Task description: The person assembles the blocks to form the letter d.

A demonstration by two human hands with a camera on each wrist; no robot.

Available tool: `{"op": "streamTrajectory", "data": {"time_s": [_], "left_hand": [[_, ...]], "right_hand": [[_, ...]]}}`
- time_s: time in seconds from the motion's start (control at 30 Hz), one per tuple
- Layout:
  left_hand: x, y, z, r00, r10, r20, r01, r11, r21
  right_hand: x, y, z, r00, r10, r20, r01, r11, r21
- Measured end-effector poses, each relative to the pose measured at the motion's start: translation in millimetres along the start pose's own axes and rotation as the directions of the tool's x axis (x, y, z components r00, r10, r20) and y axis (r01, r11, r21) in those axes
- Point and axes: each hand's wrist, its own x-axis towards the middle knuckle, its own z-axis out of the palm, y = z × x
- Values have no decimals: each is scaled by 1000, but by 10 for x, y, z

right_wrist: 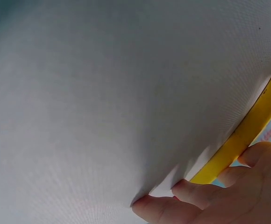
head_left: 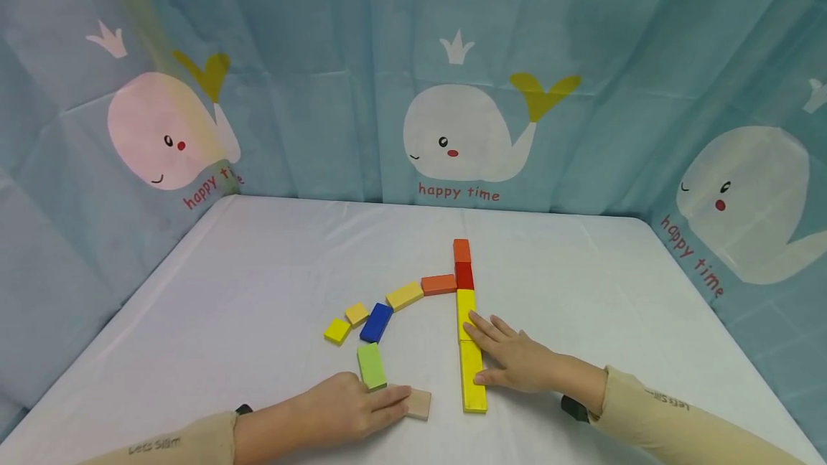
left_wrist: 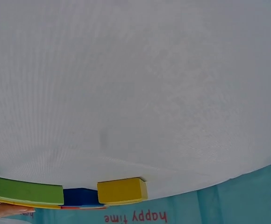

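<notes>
In the head view my left hand (head_left: 352, 407) holds the left end of a plain wooden block (head_left: 420, 405) with its fingers, which partly cover it. Just beyond lies a light green block (head_left: 371, 366). My right hand (head_left: 520, 361) lies with spread fingers against the right side of two long yellow blocks, the far one (head_left: 465, 305) and the near one (head_left: 474, 379), set end to end. The right wrist view shows that hand's fingers (right_wrist: 196, 193) beside a yellow block (right_wrist: 240, 137). Green (left_wrist: 25, 192) and blue (left_wrist: 82, 197) blocks appear in the left wrist view.
A red block (head_left: 464, 275) and an orange block (head_left: 461, 250) extend the yellow line. Curving left from it are another orange block (head_left: 438, 284), a pale yellow block (head_left: 404, 296), a blue block (head_left: 376, 323), a small tan block (head_left: 357, 315) and a small yellow block (head_left: 337, 331).
</notes>
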Motion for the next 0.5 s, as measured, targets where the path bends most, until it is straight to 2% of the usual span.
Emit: {"op": "streamTrajectory", "data": {"time_s": [0.33,0.5], "left_hand": [[-19,-8,18,999,-23,-45,21,999,-38],[-41,-9,23,998,-43,-45,41,998,-43]], "right_hand": [[-3,-6,0,1000,6,0,-6,1000,-5],[-4,-8,-2,1000,4,0,-4,1000,-3]]}}
